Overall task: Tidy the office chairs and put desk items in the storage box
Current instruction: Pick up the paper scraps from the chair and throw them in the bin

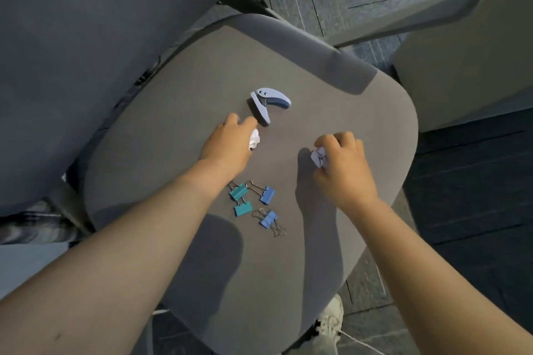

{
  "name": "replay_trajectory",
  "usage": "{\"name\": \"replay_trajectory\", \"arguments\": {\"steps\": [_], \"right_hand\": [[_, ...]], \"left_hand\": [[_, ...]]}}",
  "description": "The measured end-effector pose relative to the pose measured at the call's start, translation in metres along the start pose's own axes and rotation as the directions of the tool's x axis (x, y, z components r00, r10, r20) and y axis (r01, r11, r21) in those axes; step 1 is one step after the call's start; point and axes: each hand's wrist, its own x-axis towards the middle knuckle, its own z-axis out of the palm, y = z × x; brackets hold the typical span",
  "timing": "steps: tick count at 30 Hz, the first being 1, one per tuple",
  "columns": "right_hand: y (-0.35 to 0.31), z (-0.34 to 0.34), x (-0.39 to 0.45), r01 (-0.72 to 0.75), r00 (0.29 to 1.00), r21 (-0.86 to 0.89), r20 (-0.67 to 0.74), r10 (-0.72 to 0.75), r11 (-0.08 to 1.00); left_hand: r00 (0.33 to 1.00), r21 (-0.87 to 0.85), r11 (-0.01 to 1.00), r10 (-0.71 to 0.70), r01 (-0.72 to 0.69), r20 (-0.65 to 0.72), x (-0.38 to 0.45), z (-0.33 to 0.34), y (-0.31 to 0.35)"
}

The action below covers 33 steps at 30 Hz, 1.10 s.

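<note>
- Desk items are scattered over the grey chair seat (331,89) in our head view: a hole punch (269,104), four binder clips, and two paper wads already in our grip.
- Our left hand (227,144) is curled shut around a white crumpled paper ball (253,139), fingers just short of the punch, not touching it as far as we can tell.
- Our right hand (343,170) pinches a second paper wad (318,157) between thumb and fingertips, well apart from the left.
- No storage box shows anywhere, so we judge the wads must be carried off the seat first; best to close them fully into the palms so nothing drops.
- Paper looks light, creased, springy; a firm squeeze should hold it.
- Punch is smooth pale-blue plastic, curved like a claw, with a darker blue handle tip; a grip across both arms seems safest.
- Two teal clips (239,200) and two blue clips (268,207) lie near our wrists, boxy bodies with thin wire loops splayed out, easy to hook.
- Seat fabric is matte and flat, so small things should not roll.
</note>
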Motion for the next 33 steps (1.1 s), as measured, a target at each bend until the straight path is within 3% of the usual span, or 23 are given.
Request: {"name": "replay_trajectory", "arguments": {"steps": [4, 9, 20, 27, 33], "right_hand": [[-0.001, -0.013, -0.016, -0.044, 0.998, 0.036, -0.041, 0.045, 0.998], [0.005, -0.055, -0.056, -0.104, 0.978, 0.085, -0.172, 0.118, 0.991], [0.093, -0.132, -0.242, -0.297, 0.82, 0.212, -0.442, 0.362, 0.931], [0.162, -0.129, -0.397, -0.499, 0.633, 0.35, -0.477, 0.61, 0.792], [0.196, -0.098, -0.51, -0.636, 0.342, 0.516, -0.478, 0.809, 0.574]], "left_hand": [[0.998, -0.125, 0.991, 0.042, -0.049, -0.057, -0.013, -0.009, 0.007], [0.962, -0.257, 0.93, 0.234, -0.263, -0.137, -0.048, -0.043, 0.057], [0.764, -0.197, 0.74, 0.638, -0.644, -0.101, -0.182, -0.04, 0.214], [0.558, -0.129, 0.554, 0.83, -0.822, 0.009, -0.287, 0.012, 0.308], [0.332, -0.176, 0.353, 0.934, -0.919, 0.135, -0.36, 0.066, 0.364]]}}
